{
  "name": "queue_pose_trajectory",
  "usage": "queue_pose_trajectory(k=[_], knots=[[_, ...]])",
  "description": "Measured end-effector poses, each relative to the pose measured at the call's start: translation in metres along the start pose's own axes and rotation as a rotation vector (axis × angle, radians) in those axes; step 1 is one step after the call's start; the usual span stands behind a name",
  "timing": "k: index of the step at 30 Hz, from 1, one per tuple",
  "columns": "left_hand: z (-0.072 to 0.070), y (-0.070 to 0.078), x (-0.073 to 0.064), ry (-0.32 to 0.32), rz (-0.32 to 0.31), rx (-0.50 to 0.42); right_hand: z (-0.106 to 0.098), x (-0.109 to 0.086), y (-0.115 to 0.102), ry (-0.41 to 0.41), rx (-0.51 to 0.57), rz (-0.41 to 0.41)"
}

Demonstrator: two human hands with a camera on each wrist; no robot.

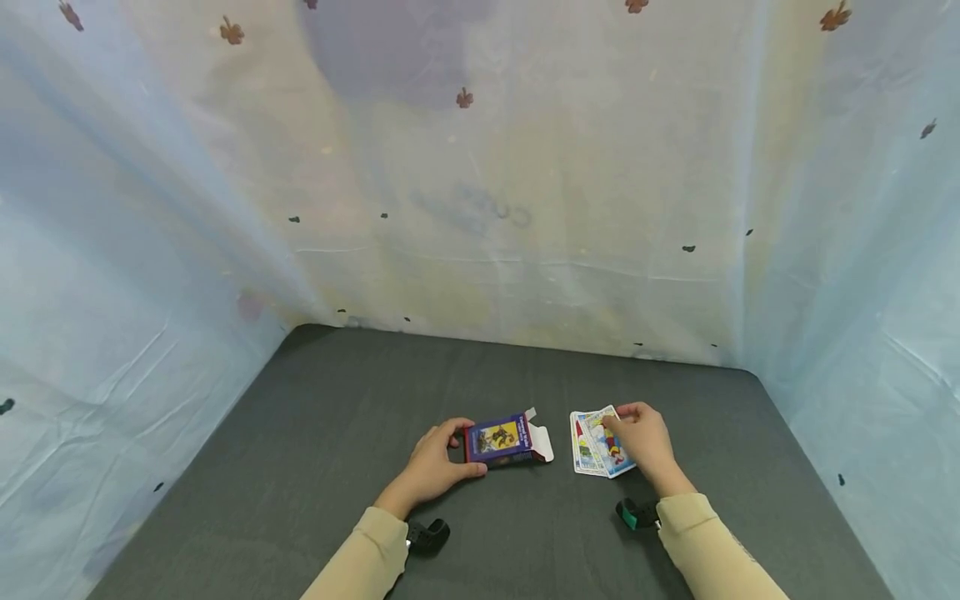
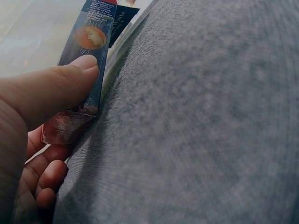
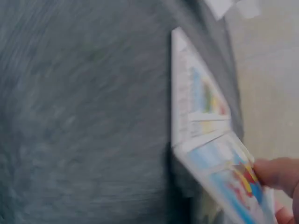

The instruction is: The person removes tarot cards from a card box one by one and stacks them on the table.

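Note:
My left hand grips the left end of a dark blue card box with a yellow picture on top. The box lies on the table, its white end flap folded out on the right. In the left wrist view the thumb presses on the narrow side of the box. On the right, my right hand pinches a picture card by its edge. That card overlaps a stack of cards and, in the right wrist view, tilts up from it. How many cards the fingers hold I cannot tell.
A dark grey table lies beneath everything. Pale hanging sheets with leaf prints enclose its back and both sides. A black wrist strap is at the left wrist, and another strap with a green patch at the right.

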State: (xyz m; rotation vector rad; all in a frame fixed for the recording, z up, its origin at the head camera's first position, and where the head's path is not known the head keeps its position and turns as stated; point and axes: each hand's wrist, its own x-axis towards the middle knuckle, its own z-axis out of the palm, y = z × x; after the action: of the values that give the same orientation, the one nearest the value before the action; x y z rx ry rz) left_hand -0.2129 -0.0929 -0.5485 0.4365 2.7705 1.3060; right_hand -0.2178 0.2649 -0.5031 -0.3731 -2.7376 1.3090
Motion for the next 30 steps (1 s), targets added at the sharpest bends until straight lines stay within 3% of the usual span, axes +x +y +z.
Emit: queue_pose_trajectory(k=[4, 7, 20, 30], knots=[[0.001, -0.001, 0.001, -0.004, 0.005, -0.007, 0.001, -0.002, 0.002, 0.026, -0.159, 0.012], [0.000, 0.000, 0.001, -0.006, 0.007, -0.010, 0.000, -0.003, 0.004, 0.021, -0.214, 0.031], [0.000, 0.002, -0.001, -0.007, 0.002, -0.014, 0.001, -0.006, 0.004, 0.024, -0.259, 0.046], [0.001, 0.001, -0.001, 0.006, 0.003, -0.006, 0.012, -0.020, -0.013, -0.070, -0.356, -0.019]])
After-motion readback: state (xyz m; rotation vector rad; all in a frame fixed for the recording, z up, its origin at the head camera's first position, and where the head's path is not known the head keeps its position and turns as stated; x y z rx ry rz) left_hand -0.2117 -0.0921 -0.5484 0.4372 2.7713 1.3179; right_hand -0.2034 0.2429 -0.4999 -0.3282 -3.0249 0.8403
